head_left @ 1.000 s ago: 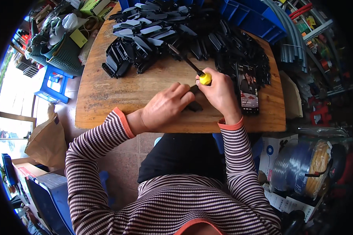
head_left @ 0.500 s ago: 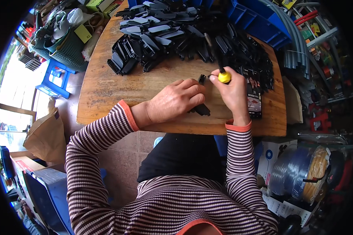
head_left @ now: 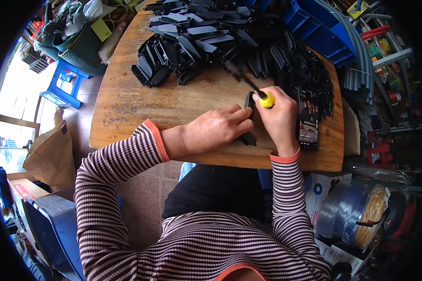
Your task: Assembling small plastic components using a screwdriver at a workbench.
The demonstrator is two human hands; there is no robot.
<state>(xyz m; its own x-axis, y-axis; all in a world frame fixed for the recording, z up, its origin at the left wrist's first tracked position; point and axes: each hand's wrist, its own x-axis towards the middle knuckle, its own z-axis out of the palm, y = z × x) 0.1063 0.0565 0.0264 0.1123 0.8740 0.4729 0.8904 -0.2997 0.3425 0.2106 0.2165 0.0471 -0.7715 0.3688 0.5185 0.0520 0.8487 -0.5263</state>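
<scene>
Screwdriver (head_left: 262,96) gripped in my right hand (head_left: 281,119); left hand (head_left: 215,131) pinches black plastic part (head_left: 249,117), possibly two pieces.

I see even, soft daylight over the wooden desk (head_left: 126,107), with the brightest patch washed out to near white at the far left rim, where light comes in at floor level. Shadows under both hands are faint and short. The heap of black plastic parts (head_left: 229,42) reads as a dark mass with little inner detail, only pale sheen on a few upper faces. My fisheye view bends the desk edges and darkens to a black ring at the corners. The centre is sharp; the cluttered rim goes soft and smeared
</scene>
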